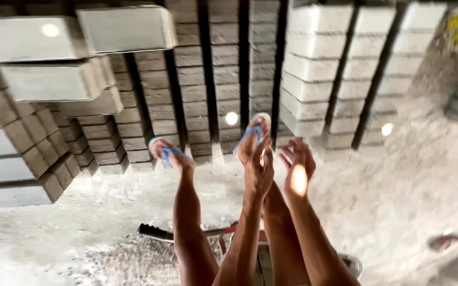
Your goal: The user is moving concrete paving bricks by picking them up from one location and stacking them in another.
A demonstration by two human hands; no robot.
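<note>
**Two bare hands hang loose above a dusty floor, facing stacked concrete blocks**

The view looks down and forward, so the person's legs and arms run together up the middle. The left hand (259, 172) sits at the centre, its fingers (265, 159) drooping and released, grasping nothing. Just beside it at 3 o'clock, the right hand (298, 167) is spread open, fingers (292, 151) apart and empty, with a bright patch of sunlight on the palm. Neither hand touches anything.

Past the left hand, at 12 o'clock, a foot in a blue-strapped sandal (254, 135) points toward the blocks; the other sandal (166, 151) lies at 9 o'clock from the hands, well apart.

The nearest things ahead are the grey concrete blocks (223, 69), piled in tall columns across the top from 10 to 2 o'clock, paler ones (314, 69) to the right. At 6 o'clock, between the legs, a reddish metal frame with a black handle grip (152, 231) rests on the sandy floor (398, 201).
</note>
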